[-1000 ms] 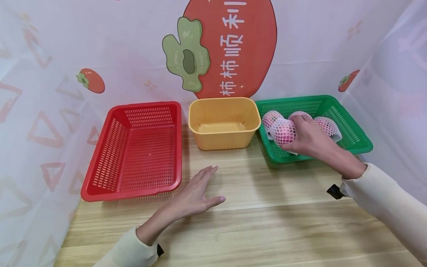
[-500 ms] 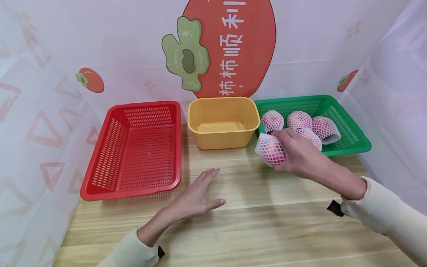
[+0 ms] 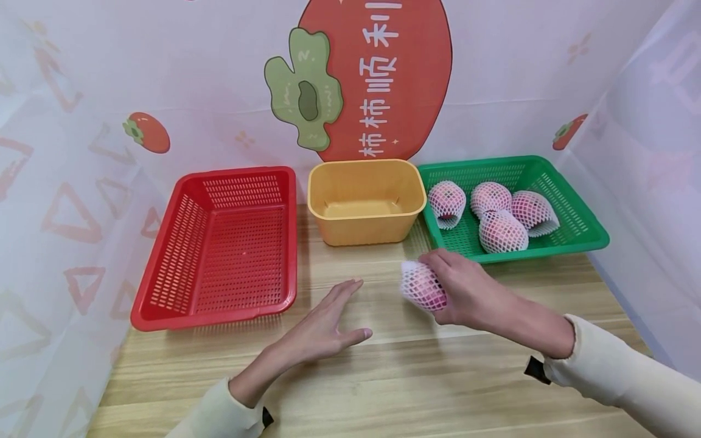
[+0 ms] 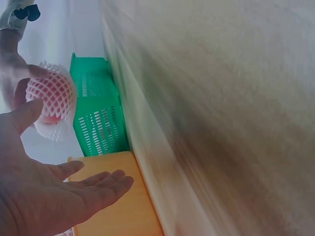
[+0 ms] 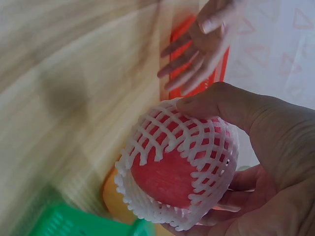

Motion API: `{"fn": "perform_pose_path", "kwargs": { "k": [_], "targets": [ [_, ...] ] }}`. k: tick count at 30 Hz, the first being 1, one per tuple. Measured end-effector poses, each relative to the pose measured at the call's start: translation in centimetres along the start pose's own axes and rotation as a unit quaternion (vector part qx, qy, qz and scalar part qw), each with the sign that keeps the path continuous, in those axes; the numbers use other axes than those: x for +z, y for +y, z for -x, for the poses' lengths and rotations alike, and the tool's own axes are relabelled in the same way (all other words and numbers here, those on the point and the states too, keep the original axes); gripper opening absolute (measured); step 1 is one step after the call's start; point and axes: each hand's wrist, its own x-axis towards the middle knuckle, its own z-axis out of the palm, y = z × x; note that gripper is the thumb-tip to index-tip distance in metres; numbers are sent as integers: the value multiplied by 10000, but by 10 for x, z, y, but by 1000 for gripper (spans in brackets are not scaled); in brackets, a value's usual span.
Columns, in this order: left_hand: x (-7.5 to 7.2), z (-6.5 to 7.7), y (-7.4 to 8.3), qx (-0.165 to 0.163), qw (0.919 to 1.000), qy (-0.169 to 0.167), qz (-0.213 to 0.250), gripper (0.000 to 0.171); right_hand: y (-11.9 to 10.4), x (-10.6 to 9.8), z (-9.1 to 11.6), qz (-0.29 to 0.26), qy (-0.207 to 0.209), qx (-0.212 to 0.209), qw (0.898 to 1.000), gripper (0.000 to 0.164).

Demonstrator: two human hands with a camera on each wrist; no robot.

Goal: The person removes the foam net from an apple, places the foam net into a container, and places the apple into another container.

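My right hand grips a round red fruit in a white foam net above the table, in front of the green basket. Close up in the right wrist view, the thumb lies on top of the net and the red skin of the fruit shows through the net's open end. To the left of it, my left hand is held with fingers extended and thumb apart, holding nothing, near the front right corner of the red basket. Several more netted fruits lie in the green basket.
A yellow bin stands between the two baskets, with nothing visible inside. The red basket's perforated floor is bare. Behind everything hangs a white printed backdrop, which also encloses the sides. The wooden table extends toward the front.
My right hand has lifted the netted fruit out of the green basket and carried it left and toward the front, over the table. The left hand has stayed almost still.
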Motion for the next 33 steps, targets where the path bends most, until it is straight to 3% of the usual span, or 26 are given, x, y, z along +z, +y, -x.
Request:
{"fn": "perform_pose_path", "kwargs": {
  "k": [6,13,17,20,24,33],
  "targets": [
    [7,-2,-2,124,9996,217,132,80,-4,17,4,-81,-337,70,9994,89],
    [15,-8,-2,508,9949,766,423,45,-4,34,8,-167,-507,90,9985,90],
    [18,-13,-1,709,9873,857,1135,28,-5,40,10,-230,-492,16,9985,89],
    [19,-16,0,642,9823,806,1567,22,-6,45,10,-275,-519,9,9983,89],
    [21,-19,2,625,9832,828,1504,18,-7,50,12,-295,-522,-85,9982,88],
    [27,-27,2,941,9854,760,1195,14,-10,57,11,-245,-436,-405,9979,86]
  ]
}}
